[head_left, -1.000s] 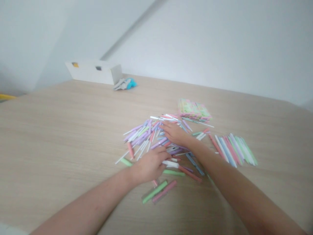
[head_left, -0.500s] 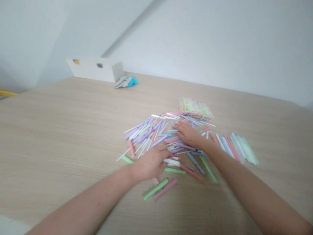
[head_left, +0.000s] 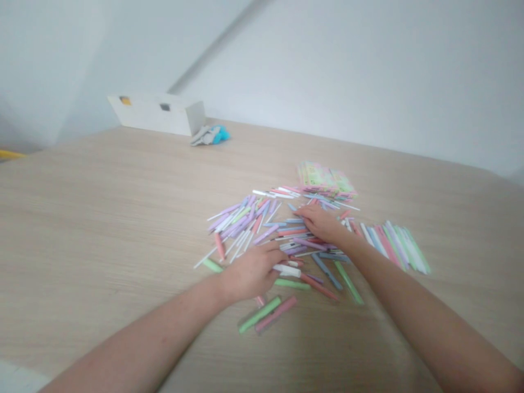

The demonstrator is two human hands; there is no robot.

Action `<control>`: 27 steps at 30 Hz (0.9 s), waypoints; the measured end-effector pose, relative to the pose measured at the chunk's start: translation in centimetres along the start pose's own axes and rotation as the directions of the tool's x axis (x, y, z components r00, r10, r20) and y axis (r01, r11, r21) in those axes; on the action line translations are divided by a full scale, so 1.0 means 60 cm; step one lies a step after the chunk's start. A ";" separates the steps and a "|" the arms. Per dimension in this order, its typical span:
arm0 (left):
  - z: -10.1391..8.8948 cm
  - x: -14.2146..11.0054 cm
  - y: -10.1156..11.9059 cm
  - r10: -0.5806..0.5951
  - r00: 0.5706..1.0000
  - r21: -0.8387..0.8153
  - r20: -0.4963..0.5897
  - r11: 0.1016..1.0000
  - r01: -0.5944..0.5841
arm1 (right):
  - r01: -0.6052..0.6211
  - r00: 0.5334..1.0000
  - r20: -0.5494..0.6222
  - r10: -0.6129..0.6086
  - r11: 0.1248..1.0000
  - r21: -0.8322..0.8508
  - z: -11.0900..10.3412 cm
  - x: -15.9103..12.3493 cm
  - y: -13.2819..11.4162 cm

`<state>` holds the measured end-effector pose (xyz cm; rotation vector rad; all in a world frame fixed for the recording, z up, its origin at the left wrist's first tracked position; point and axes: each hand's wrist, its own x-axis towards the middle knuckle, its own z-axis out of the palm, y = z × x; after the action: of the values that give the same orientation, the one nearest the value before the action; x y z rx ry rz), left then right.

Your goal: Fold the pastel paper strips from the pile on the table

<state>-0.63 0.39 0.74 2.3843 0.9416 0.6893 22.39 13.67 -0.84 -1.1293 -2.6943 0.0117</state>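
A loose heap of pastel pens [head_left: 249, 224] in purple, pink, green, blue and white lies in the middle of the wooden table [head_left: 102, 207]. My left hand [head_left: 249, 273] rests at the heap's near edge, fingers curled round a white pen [head_left: 287, 269]. My right hand [head_left: 322, 222] lies flat on the heap's far right part, fingers stretched toward the left. A neat row of pens [head_left: 397, 245] lies side by side to the right of my right forearm. A green and a pink pen [head_left: 267, 314] lie apart, nearest to me.
A stack of pink and green packets [head_left: 325, 181] sits just behind the heap. A white box [head_left: 158, 113] stands at the table's far edge by the wall, with a grey and blue cloth item [head_left: 210, 135] beside it. A yellow object [head_left: 8, 154] shows at the far left.
My right hand has slid to the right and slightly farther away across the heap, uncovering a green pen by my forearm. My left hand has stayed in place on the white pen.
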 end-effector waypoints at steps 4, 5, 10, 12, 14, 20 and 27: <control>0.000 -0.001 0.000 -0.007 1.000 0.005 0.003 1.000 0.007 | -0.042 0.999 0.019 0.042 0.999 -0.011 -0.007 0.007 -0.004; 0.000 -0.001 0.000 -0.010 1.000 0.005 0.007 1.000 0.010 | -0.054 0.998 0.025 0.054 0.998 -0.013 -0.009 0.009 -0.004; 0.002 0.000 -0.001 0.001 1.000 0.012 0.001 1.000 -0.001 | -0.116 0.992 0.050 0.117 0.993 -0.015 -0.014 0.014 -0.005; 0.003 0.000 -0.001 0.002 1.000 0.018 -0.004 1.000 -0.002 | -0.140 0.989 0.053 0.140 0.990 -0.015 -0.017 0.015 -0.007; 0.003 0.000 -0.001 0.002 1.000 0.019 -0.003 1.000 -0.002 | -0.158 0.986 0.056 0.159 0.987 -0.015 -0.021 0.016 -0.010; 0.004 -0.001 -0.001 -0.006 1.000 0.009 0.003 1.000 0.006 | -0.226 0.974 0.027 0.227 0.974 -0.012 -0.030 0.031 0.003; 0.001 -0.001 -0.001 -0.008 1.000 0.009 0.004 1.000 0.008 | -0.386 0.922 -0.068 0.381 0.920 -0.075 -0.020 0.083 0.025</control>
<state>-0.65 0.35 0.65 2.3877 0.9548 0.6780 20.31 18.18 1.20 -1.6438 -2.4039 -0.0722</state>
